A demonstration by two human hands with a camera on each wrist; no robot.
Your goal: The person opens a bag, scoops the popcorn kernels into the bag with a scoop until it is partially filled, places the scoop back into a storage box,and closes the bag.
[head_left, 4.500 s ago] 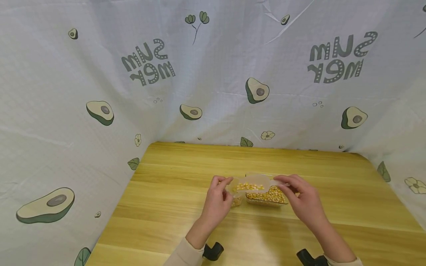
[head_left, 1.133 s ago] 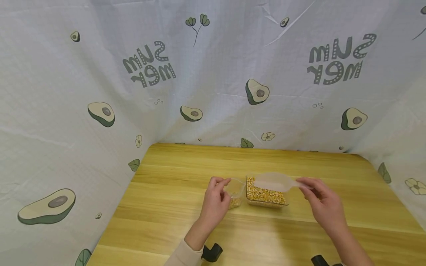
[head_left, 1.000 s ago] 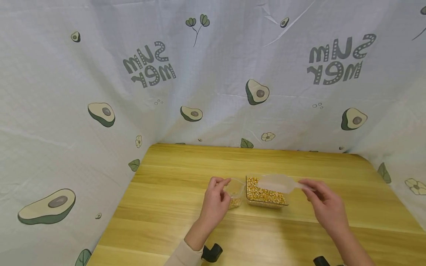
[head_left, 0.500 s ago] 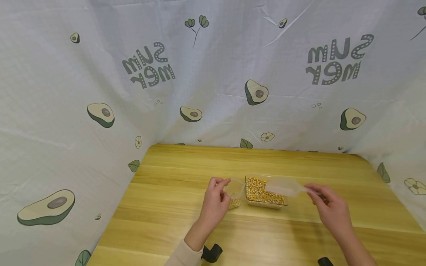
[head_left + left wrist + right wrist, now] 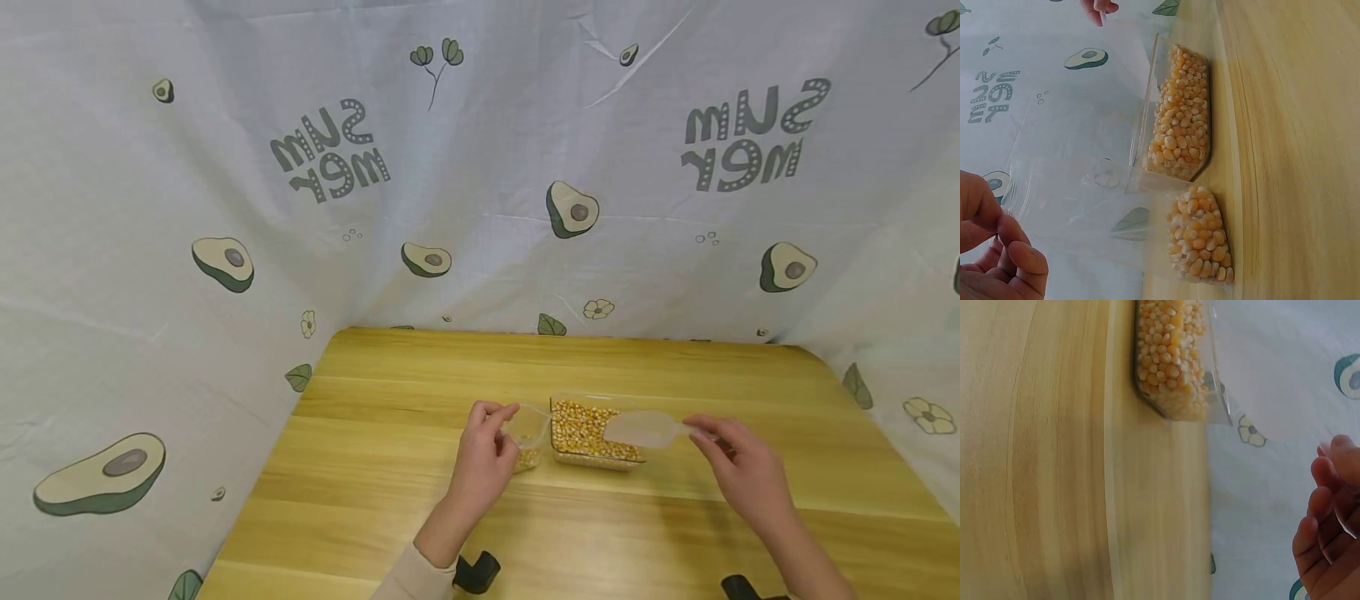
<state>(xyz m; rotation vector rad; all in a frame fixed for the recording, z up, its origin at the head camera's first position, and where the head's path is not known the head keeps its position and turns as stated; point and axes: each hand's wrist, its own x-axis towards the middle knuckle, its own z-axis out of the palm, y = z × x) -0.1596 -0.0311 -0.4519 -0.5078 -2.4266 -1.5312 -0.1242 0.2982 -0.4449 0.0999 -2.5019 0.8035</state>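
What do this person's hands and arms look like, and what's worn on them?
The left hand and right hand are bare, without gloves. A plain cream sleeve covers the left forearm; no right sleeve shows clearly. A black angled piece sits by the left wrist, another black piece by the right.

In the head view the bare left hand hides part of the clear plastic bag; the right wrist view's top edge crops the clear rectangular box
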